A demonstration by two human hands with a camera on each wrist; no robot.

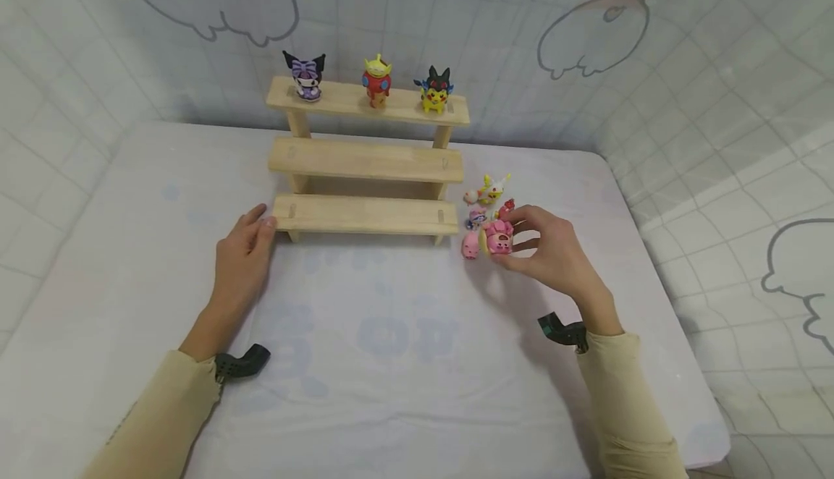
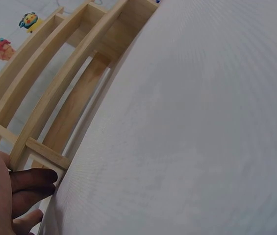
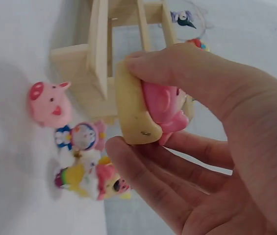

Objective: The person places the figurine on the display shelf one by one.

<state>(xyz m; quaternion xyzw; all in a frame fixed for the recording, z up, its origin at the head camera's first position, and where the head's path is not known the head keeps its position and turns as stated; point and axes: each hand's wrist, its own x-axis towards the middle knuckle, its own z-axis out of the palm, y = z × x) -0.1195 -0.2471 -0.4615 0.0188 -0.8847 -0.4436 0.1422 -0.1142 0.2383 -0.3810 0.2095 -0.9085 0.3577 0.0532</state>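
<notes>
My right hand (image 1: 550,247) pinches a pink figurine with a cream base (image 1: 498,237) between thumb and fingers. In the right wrist view the figurine (image 3: 165,105) is tipped sideways, its cream base (image 3: 132,107) facing left. Just left of it in the head view is a pink pig figurine (image 1: 470,245). My left hand (image 1: 244,251) rests at the left end of the lowest step of a three-step wooden display stand (image 1: 365,215). In the left wrist view, its fingers (image 2: 33,181) lie beside the stand's end brace (image 2: 47,152).
Along the top step stand a purple-and-black figurine (image 1: 308,77), a green-headed figurine in red (image 1: 376,82) and a yellow figurine with a black hood (image 1: 435,91). Right of the stand are a small pink-and-blue figurine (image 1: 477,216), a yellow-and-white one (image 1: 493,189) and a red-topped one (image 1: 506,208).
</notes>
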